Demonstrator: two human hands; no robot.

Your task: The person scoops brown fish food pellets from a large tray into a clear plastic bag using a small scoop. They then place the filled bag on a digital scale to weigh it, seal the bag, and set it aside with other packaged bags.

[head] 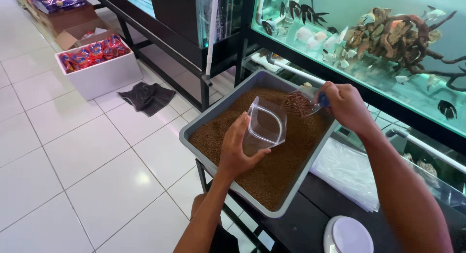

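White floor tiles and fish tanks (388, 44) surround a dark worktop (310, 224) bearing a grey tray (213, 114) of brown pellets (286, 161). Left hand (238, 148): fingers wrapped around a clear plastic bag (266, 124), mouth held open above the pellets. Right hand (347, 105): fingers closed on a scoop (303, 103) heaped with pellets, just beside the bag's mouth. A white scale (347, 235) sits below the right forearm.

Both hands raised, left (236, 148) and right (345, 105) fingers curled in grips
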